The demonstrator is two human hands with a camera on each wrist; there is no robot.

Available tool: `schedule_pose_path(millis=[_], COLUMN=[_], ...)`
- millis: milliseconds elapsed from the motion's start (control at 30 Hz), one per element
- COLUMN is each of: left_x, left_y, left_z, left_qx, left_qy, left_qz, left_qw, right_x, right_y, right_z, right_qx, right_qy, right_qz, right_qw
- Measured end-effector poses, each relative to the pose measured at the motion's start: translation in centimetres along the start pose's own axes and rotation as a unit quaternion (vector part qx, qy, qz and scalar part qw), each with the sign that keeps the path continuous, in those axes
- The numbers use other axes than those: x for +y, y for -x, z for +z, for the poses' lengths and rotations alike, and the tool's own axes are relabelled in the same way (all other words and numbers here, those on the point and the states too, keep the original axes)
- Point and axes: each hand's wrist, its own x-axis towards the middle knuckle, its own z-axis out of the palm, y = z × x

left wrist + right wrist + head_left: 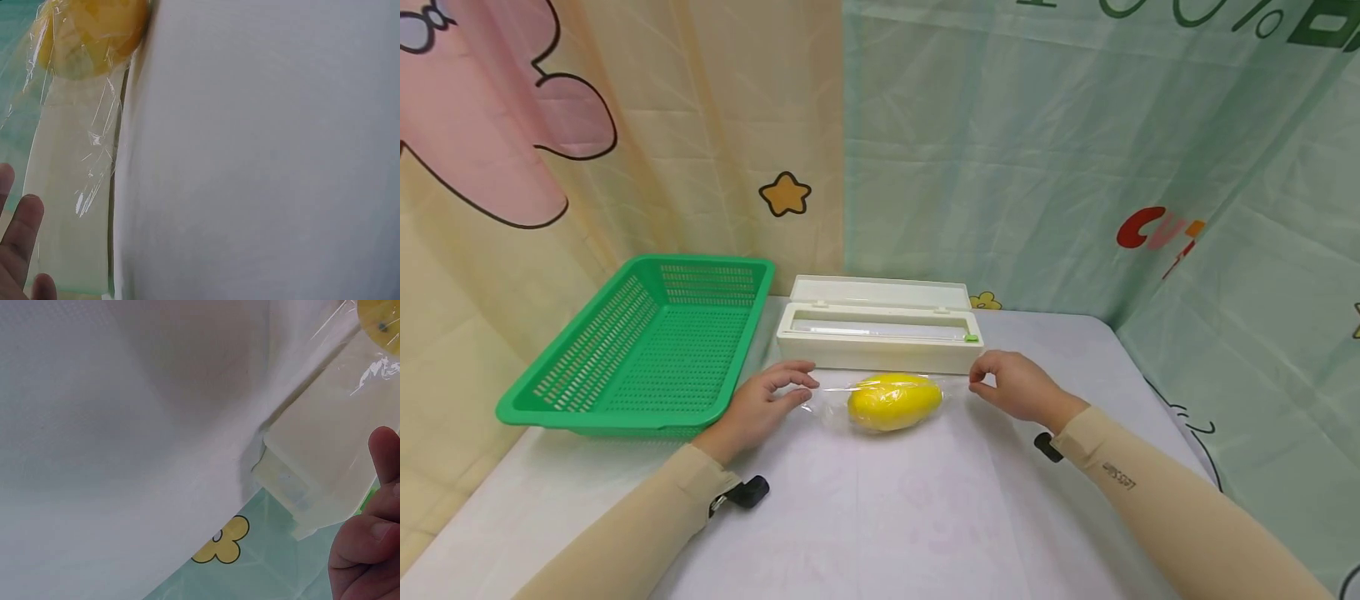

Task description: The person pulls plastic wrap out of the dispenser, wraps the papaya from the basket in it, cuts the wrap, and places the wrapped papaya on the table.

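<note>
A yellow oval fruit [895, 402], its exact kind unclear, lies in clear plastic film on the table in front of the white cling film dispenser [880, 354]. Film [94, 137] spreads loosely from the fruit towards my left hand [760, 408], whose fingers stand apart near the film's left edge. On the other side, my right hand [1015, 387] hovers by the dispenser's right front corner. Its fingers bend loosely, and the right wrist view shows the film [375, 372] beyond a fingertip, with nothing visibly gripped.
A green plastic basket [745, 350] stands at the left, close to my left forearm. The dispenser's lid [880, 292] is raised at the back, and a small green slider [972, 338] sits at its right end. White cloth [925, 517] covers the table; printed curtains [1000, 167] hang behind.
</note>
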Motion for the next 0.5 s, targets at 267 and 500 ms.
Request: schedule_pose_path(millis=[267, 500], left_x=[0.06, 0.28], left_y=[0.80, 1.05], left_z=[-0.56, -0.86], left_qx=[-0.050, -0.102], left_qy=[0.004, -0.004], left_qz=[0.004, -0.010], left_qw=[0.9987, 0.9947], right_x=[-0.18, -0.59], right_y=[0.25, 0.06], right_z=[0.37, 0.54], right_qx=[-0.030, -0.071], right_qy=[0.021, 0.048], right_qz=[-0.015, -0.012], right_qw=[0.999, 0.996])
